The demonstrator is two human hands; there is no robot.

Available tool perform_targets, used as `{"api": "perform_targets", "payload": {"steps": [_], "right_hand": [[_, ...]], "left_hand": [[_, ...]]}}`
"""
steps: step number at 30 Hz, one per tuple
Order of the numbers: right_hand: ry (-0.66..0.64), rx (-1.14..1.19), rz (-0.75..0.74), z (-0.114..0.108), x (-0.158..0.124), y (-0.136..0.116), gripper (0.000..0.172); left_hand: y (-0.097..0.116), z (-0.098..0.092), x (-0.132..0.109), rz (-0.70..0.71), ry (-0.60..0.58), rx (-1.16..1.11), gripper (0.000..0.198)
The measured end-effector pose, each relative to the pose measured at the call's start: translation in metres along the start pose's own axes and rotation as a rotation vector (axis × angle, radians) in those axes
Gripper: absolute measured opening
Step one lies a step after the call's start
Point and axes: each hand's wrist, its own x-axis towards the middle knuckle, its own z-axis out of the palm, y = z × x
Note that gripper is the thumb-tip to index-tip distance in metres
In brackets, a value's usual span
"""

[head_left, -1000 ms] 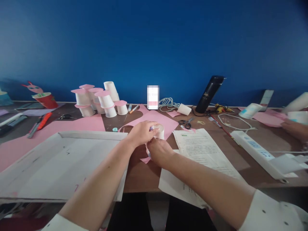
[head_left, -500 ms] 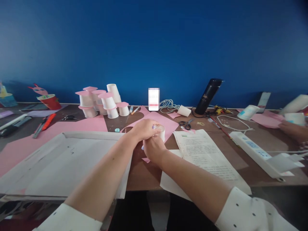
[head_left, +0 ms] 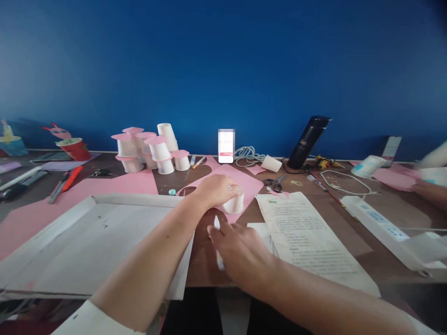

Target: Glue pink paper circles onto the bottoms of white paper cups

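Observation:
My left hand (head_left: 217, 190) rests on top of an upturned white paper cup (head_left: 233, 203) and holds it down on a sheet of pink paper (head_left: 240, 181). My right hand (head_left: 240, 251) has come back toward me, near the table's front edge. Its fingers are closed on a thin white pen-like tool (head_left: 218, 242) that points up toward the cup. The cup stands a short way beyond the tool's tip.
A large white cardboard tray (head_left: 91, 237) lies at the left. Printed sheets (head_left: 307, 237) lie at the right. Behind are stacked cups with pink discs (head_left: 150, 149), scissors (head_left: 274, 184), a black flask (head_left: 309, 139) and a white power strip (head_left: 377, 218). Another person's hand (head_left: 431, 190) shows at far right.
My right hand has left the cup and drawn back toward me with the white tool. My left hand stays on the cup, which now stands on the pink paper.

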Motion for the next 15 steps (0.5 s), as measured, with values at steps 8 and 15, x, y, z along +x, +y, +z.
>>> {"api": "perform_targets", "payload": {"steps": [8,15], "right_hand": [[0.505,0.540,0.342,-0.033,-0.055,0.103,0.017],[0.314,0.981,0.454,-0.031,0.021,0.174,0.041]], "left_hand": [[0.019,-0.005,0.012,-0.165,-0.147,0.208,0.021],[0.021,-0.009,0.014,-0.115,-0.187,0.235,0.019]]}}
